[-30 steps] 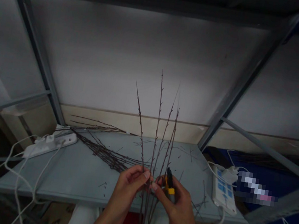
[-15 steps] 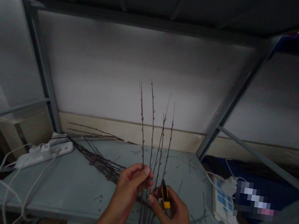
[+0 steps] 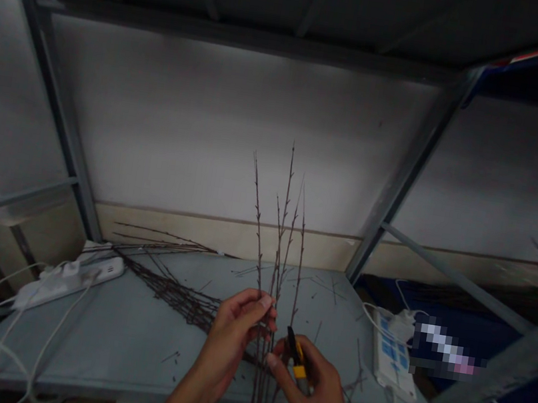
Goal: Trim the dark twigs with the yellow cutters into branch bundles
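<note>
Several thin brown budded twigs (image 3: 282, 230) stand upright in front of me, fanning apart at their tips. My left hand (image 3: 238, 325) pinches them between thumb and fingers. Lower and to the right, my right hand (image 3: 307, 382) has its thumb and index finger closed on the twigs. A yellow and black tool (image 3: 298, 362), its exact kind unclear, rests within the same hand, dark tip pointing up. Behind my left hand, a pile of dark twigs (image 3: 174, 295) lies across the grey shelf (image 3: 110, 346).
On the left sits a white power strip (image 3: 59, 281) with cables. Another power strip (image 3: 392, 355) lies at the right edge. Small twig scraps (image 3: 357, 376) are scattered over the shelf. Metal posts (image 3: 412, 176) frame both sides, with a pale wall (image 3: 219, 127) behind.
The twig tips have shifted, with the tall middle one now straighter and closer to the others. The whole view has moved slightly, so the shelf appears further left. Both hands keep their holds.
</note>
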Motion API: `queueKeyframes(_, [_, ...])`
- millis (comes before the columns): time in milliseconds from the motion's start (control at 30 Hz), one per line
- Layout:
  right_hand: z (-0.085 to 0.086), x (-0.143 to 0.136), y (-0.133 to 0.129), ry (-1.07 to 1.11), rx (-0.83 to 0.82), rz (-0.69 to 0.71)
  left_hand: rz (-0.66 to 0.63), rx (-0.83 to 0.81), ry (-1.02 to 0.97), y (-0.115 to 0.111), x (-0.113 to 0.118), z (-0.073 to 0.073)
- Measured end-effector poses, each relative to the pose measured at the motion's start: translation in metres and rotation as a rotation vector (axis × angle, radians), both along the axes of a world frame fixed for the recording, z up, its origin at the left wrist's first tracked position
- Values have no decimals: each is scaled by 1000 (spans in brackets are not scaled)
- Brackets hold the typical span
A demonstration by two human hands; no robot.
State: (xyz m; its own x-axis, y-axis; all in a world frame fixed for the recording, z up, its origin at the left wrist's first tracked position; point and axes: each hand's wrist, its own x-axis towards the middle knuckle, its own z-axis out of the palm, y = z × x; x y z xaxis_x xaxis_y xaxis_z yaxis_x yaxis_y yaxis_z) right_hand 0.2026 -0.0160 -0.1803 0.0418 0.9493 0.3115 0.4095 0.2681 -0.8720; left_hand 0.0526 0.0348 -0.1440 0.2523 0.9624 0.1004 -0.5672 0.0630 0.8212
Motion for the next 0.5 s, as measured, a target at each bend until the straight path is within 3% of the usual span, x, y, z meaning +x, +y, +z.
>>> queueKeyframes(333, [2,5,-5,-7,10,-16,-32,-42,-33,-5,-3,-12])
queueKeyframes(500, [13,23,0,-221,211,-112,-19,-56,-9,-11,-4,-20])
